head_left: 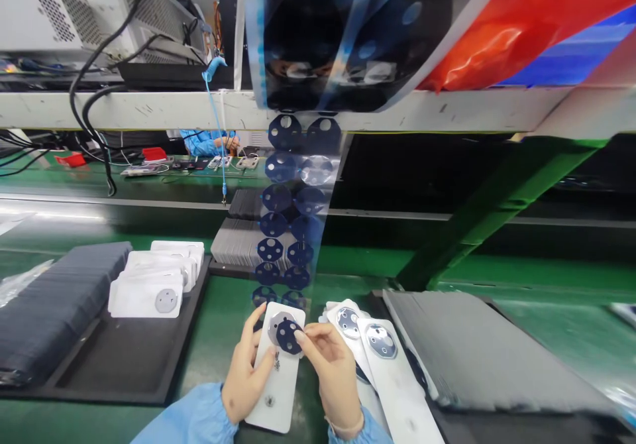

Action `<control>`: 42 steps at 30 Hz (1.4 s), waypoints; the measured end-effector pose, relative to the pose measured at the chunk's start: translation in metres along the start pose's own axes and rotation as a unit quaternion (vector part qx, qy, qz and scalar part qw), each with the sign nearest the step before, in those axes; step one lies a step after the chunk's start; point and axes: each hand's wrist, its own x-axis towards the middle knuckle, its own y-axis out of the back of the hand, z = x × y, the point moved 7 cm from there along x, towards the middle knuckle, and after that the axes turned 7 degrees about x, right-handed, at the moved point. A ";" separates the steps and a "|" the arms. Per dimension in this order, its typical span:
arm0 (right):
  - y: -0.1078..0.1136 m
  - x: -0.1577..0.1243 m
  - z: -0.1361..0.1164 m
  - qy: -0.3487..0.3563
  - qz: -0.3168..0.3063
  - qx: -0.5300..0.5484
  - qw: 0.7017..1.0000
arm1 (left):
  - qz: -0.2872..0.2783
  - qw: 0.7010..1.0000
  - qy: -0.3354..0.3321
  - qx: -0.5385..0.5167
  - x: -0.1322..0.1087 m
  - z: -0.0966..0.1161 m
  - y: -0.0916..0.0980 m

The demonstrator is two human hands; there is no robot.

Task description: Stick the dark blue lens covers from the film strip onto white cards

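My left hand is wrapped round the left edge of a white phone back cover, its thumb lying on the face. Near the top of that cover is a grey round camera area. Between thumb and forefinger, my right hand pinches a dark blue round film sticker with several holes. The sticker lies over the right part of the camera area; whether it touches the cover I cannot tell. Behind the cover hangs a clear strip of matching dark stickers. Right of my right hand lie white covers with shiny camera rings.
To the left, a black tray holds white covers and a dark row of thin pieces. Another packed grey row stands at right. A shelf beam crosses above. A co-worker's blue sleeve shows far back.
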 end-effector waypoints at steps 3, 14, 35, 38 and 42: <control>0.001 -0.001 0.003 -0.008 0.011 -0.021 1.000 | -0.005 1.000 -0.004 0.016 -0.003 -0.003 -0.001; 0.002 -0.005 0.000 0.001 0.029 -0.041 0.999 | 0.014 1.000 0.001 0.019 -0.007 -0.006 -0.003; 0.002 -0.007 0.009 -0.008 0.042 -0.055 0.998 | 0.032 0.998 -0.026 0.037 -0.010 -0.006 -0.008; 0.001 -0.007 0.007 -0.003 0.043 -0.062 0.997 | 0.025 0.996 -0.047 0.068 -0.010 -0.005 -0.007; -0.001 -0.008 0.001 0.020 0.045 -0.080 0.996 | 0.034 0.989 -0.095 0.104 -0.013 -0.004 -0.007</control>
